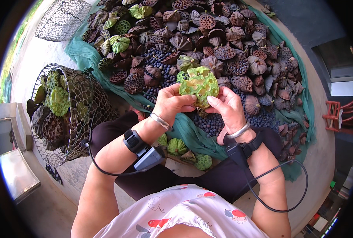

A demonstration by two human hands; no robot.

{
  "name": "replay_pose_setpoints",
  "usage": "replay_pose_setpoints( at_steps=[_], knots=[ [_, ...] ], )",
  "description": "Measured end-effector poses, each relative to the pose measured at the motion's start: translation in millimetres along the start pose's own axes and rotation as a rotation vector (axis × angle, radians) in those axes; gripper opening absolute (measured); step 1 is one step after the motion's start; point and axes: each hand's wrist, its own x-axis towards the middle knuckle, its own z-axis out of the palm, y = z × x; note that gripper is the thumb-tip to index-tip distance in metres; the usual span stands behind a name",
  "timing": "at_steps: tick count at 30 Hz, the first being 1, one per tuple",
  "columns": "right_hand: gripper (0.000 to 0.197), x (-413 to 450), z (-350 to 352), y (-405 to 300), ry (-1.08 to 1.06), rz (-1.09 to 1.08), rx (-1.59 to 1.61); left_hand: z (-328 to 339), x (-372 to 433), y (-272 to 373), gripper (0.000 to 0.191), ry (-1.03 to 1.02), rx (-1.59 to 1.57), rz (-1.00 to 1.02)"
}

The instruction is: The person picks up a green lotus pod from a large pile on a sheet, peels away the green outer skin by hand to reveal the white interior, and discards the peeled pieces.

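Observation:
A green lotus seed pod [201,82], its face torn open in several places, is held up between my two hands. My left hand [172,99] pinches its lower left edge with the thumb on the face. My right hand [228,104] grips the lower right edge, thumb also on the face. Fingers behind the pod are partly hidden. Beneath it lie loose dark lotus seeds [206,125] and a large heap of brown, dried lotus pods [181,43]. Another green pod [188,62] rests just beyond the held one.
Teal netting [191,134] spreads under the heap. At left, a wire mesh basket [90,98] lies tipped, filled with pods; another mesh basket [64,19] stands beyond. Several green pods [176,147] sit between my legs. A red chair [340,116] is at far right. Cables hang from both wrist devices.

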Motion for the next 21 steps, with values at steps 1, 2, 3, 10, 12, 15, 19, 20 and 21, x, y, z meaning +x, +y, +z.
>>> replay_pose_setpoints(
  at_steps=[1, 2, 3, 10, 12, 15, 19, 20, 21],
  knots=[
    [0.031, 1, -1, 0, -0.002, -0.001, -0.001, 0, 0, 0, 0.027, 0.005, 0.022, 0.012],
    [0.033, 1, -2, 0, -0.001, 0.014, -0.058, 1, -1, -1, 0.027, 0.006, 0.022, 0.014],
    [0.034, 1, -2, 0, 0.002, 0.028, -0.115, 1, -2, -1, 0.028, 0.001, 0.034, 0.039],
    [0.034, 2, -2, 2, -0.091, 0.102, 0.286, -3, 4, -8, 0.030, -0.074, -0.077, 0.047],
    [0.034, 2, -4, 3, -0.112, 0.150, 0.380, -5, 5, -11, 0.030, -0.107, -0.146, 0.040],
    [0.032, 5, -11, 8, -0.167, 0.215, 0.522, -3, 5, -11, 0.030, -0.181, -0.264, 0.035],
    [0.032, 6, -16, 10, -0.305, 0.179, 0.706, -5, 3, -5, 0.032, -0.350, -0.414, 0.036],
    [0.033, 6, -16, 10, -0.356, 0.159, 0.761, -5, 4, -6, 0.032, -0.351, -0.414, 0.037],
    [0.033, 6, -17, 10, -0.359, 0.157, 0.759, -7, 5, -6, 0.034, -0.397, -0.439, 0.038]
  ],
)
